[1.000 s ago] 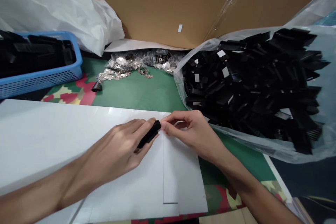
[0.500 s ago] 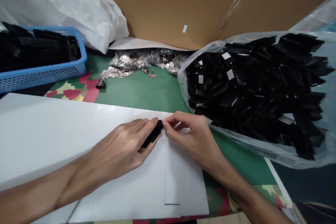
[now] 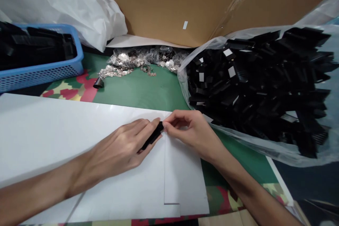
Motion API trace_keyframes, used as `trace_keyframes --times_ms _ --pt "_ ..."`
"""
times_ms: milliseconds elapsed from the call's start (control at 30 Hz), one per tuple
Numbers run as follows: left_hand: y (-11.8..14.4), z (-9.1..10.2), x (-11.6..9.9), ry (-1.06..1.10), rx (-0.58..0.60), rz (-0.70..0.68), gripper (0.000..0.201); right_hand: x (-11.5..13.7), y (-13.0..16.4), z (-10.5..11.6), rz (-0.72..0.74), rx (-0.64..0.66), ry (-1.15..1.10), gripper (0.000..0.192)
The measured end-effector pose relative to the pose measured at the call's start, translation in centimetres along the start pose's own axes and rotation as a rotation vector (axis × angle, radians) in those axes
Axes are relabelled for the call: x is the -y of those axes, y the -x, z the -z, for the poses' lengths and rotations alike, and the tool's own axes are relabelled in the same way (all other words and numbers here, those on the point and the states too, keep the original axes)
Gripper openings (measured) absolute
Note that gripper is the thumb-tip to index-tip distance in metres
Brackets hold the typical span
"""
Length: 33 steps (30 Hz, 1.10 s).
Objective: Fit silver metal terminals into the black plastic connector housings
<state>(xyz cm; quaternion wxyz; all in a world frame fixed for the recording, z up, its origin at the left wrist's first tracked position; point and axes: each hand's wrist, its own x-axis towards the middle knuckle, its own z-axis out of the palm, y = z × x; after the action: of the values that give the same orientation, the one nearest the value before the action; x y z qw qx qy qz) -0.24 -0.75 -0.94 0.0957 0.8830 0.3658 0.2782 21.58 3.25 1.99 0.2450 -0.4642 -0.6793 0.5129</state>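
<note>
Black plastic part (image 3: 152,136) sits pinched in left hand (image 3: 120,150) over near white sheet (image 3: 53,137), right hand (image 3: 192,132) fingertips closed on its far tip; judged risk: shallow tip grip slips, so part skids right toward bagged parts (image 3: 259,88).

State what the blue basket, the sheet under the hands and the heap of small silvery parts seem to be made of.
Blue basket: likely moulded plastic, perforated wall. White sheet: glossy paper or card, faint sheen. Silvery parts: probably metal, bright glints.
</note>
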Motion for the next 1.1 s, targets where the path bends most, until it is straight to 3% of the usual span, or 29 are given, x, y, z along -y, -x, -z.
trace_keyframes --times_ms 300,500,600,733,800,900,1000,1100 --pt "-0.1 -0.1 0.1 0.017 -0.014 0.007 0.040 -0.1 -0.3 -0.3 0.016 -0.005 -0.015 0.013" --pt "-0.4 0.1 -0.2 0.042 -0.044 0.050 0.033 1.0 0.7 1.8 0.025 0.076 -0.005 0.021" --pt "-0.4 0.2 -0.3 0.030 -0.069 0.076 0.032 1.3 1.1 2.5 0.046 0.011 0.029 0.022" --pt "-0.4 0.7 -0.5 0.074 -0.084 0.199 0.027 0.7 1.3 1.5 0.230 -0.057 0.128 0.029" --pt "-0.9 1.4 -0.8 0.187 -0.060 0.333 0.021 0.0 1.2 0.3 0.389 -0.083 0.190 0.036" --pt "-1.8 2.5 -1.1 0.455 -0.005 0.539 0.027 -1.0 0.9 -1.6 0.597 -0.231 0.340 0.040" --pt "-2.4 3.0 -0.9 0.654 -0.044 0.588 0.038 -1.5 0.6 -2.9 0.666 -0.362 0.416 0.045" --pt "-2.3 2.8 -0.2 0.689 -0.070 0.587 0.045 -1.4 0.5 -3.4 0.668 -0.400 0.392 0.049"
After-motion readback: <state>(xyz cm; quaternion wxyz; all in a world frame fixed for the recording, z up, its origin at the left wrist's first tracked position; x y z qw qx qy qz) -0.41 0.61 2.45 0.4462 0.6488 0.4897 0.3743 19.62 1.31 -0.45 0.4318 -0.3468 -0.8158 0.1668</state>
